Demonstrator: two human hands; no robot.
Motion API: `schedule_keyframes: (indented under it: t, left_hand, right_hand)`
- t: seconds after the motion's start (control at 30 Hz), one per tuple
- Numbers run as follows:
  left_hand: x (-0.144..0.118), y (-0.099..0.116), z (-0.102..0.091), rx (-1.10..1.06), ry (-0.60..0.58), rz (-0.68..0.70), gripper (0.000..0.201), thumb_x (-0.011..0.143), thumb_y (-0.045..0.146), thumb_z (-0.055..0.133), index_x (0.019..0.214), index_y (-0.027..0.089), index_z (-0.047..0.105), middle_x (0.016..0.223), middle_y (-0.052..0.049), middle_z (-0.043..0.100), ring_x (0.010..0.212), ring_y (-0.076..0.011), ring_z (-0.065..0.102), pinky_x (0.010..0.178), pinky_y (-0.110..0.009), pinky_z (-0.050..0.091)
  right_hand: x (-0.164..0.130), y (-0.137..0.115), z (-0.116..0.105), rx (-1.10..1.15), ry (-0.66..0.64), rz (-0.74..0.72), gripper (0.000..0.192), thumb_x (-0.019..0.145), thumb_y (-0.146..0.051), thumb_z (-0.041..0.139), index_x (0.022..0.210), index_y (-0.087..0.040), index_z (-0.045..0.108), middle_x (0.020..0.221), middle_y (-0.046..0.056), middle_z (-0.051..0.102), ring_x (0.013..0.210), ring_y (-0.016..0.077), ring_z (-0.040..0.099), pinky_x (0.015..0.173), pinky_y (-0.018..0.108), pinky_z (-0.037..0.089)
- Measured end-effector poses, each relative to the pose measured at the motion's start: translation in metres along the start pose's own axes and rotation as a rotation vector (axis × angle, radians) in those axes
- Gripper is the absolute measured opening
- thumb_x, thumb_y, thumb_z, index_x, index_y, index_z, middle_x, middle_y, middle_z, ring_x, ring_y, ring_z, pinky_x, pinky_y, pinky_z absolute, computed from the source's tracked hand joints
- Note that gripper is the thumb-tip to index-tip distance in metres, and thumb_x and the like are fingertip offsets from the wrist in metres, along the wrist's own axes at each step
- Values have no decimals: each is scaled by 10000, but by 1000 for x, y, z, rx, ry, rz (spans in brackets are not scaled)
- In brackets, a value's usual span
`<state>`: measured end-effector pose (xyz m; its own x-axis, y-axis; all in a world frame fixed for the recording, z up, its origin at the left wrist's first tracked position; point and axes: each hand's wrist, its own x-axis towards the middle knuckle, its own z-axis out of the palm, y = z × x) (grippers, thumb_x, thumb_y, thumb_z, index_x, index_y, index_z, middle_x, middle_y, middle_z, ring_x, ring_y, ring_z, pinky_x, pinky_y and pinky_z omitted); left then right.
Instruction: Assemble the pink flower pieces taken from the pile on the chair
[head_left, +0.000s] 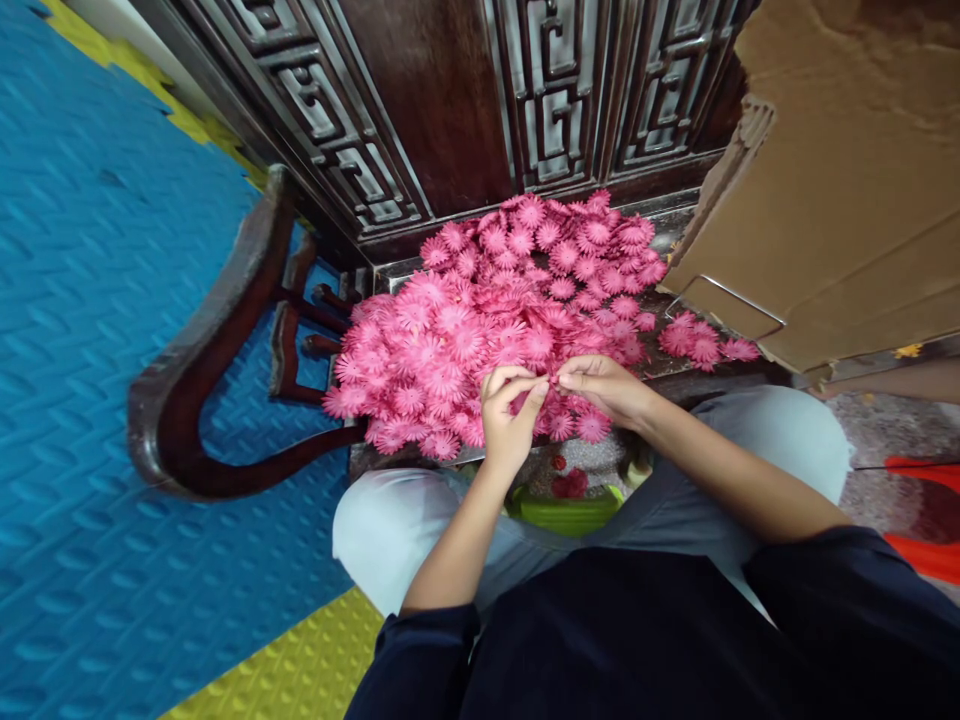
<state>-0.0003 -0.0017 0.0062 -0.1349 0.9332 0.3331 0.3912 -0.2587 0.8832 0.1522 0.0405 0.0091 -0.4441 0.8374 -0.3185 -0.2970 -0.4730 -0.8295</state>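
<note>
A large heap of pink artificial flower heads [450, 340] with thin pointed petals covers the dark wooden seat in front of me. Over the heap's near edge, my left hand [510, 405] pinches thumb and forefinger together. My right hand [604, 385] is closed in a similar pinch, its fingertips almost meeting those of the left. A tiny pinkish bit shows between the two hands, too small to tell apart from the flowers behind it. Several loose pink flower heads [703, 342] lie right of the heap.
A carved dark wooden backrest [457, 110] rises behind the heap, with a curved armrest [172, 400] at left. A big cardboard sheet [847, 200] stands at right beside a bent metal wire [739, 300]. Below, between my knees, is a green plastic item [562, 512]. Blue matting [90, 300] covers the left floor.
</note>
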Motion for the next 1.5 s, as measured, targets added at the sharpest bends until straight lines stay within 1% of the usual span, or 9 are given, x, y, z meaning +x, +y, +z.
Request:
schedule_keyframes:
  t: [0.2, 0.43, 0.67, 0.83, 1.03, 1.2, 1.3, 1.43, 1.5]
  left_hand:
    - [4, -3, 0, -299, -82, -166, 159, 735, 365, 677, 754, 211, 713, 803, -16, 630, 813, -137, 596, 799, -291, 461]
    - [5, 2, -3, -161, -17, -75, 150, 633, 289, 770, 758, 220, 721, 783, -11, 665, 797, -140, 604, 788, -299, 458]
    - [5, -1, -1, -222, -17, -111, 122, 634, 289, 766, 720, 218, 715, 753, -12, 679, 756, -143, 612, 753, -301, 472]
    - [3, 0, 0, -347, -47, -194, 88, 660, 277, 744, 702, 210, 707, 737, -5, 675, 733, -124, 614, 741, -272, 477]
    - [5, -2, 0, -537, -87, -378, 163, 610, 346, 765, 652, 206, 693, 693, 14, 654, 695, -114, 596, 708, -251, 478]
    - [5, -8, 2, -533, -112, -431, 258, 635, 441, 727, 715, 198, 692, 742, -5, 663, 755, -139, 606, 757, -272, 483]
    - [4, -11, 0, -461, -17, -383, 305, 672, 478, 693, 766, 191, 652, 732, 3, 623, 730, -122, 579, 718, -241, 466]
    - [9, -12, -13, -361, 257, -286, 314, 777, 503, 578, 805, 190, 577, 706, 21, 539, 651, -91, 511, 656, -213, 422]
    - [14, -12, -21, -177, 403, -176, 283, 820, 470, 534, 819, 189, 570, 736, 11, 538, 687, -101, 506, 692, -227, 411]
  right_hand:
    - [-1, -3, 3, -49, 57, -83, 215, 463, -301, 843, 595, -197, 709, 568, -41, 659, 553, 66, 556, 655, 239, 428]
    - [-2, -3, 5, -60, 90, -65, 235, 401, -273, 861, 541, -195, 689, 535, -48, 650, 525, 64, 554, 628, 238, 432]
    - [-1, 0, 3, -47, 65, 0, 260, 365, -284, 865, 559, -204, 711, 590, -35, 688, 561, 68, 584, 641, 237, 439]
    - [-1, -1, 2, -34, 48, -8, 241, 387, -283, 860, 564, -207, 715, 593, -34, 687, 570, 71, 581, 665, 246, 442]
    - [-2, -2, 2, -25, 42, 6, 251, 401, -315, 856, 572, -206, 709, 586, -41, 673, 569, 74, 557, 660, 245, 430]
    - [-4, -6, 6, 25, -4, 35, 245, 469, -341, 840, 591, -192, 687, 548, -49, 598, 555, 70, 497, 627, 237, 396]
    - [-3, -9, 4, 58, 5, 20, 258, 482, -335, 838, 575, -184, 651, 566, -47, 566, 571, 76, 478, 630, 244, 386]
    - [1, -12, -5, 74, 160, -93, 281, 499, -370, 828, 594, -189, 635, 576, -48, 547, 558, 76, 444, 595, 245, 357]
    - [2, -12, -9, 80, 236, -155, 279, 505, -375, 825, 603, -194, 637, 565, -55, 534, 542, 70, 421, 578, 242, 342]
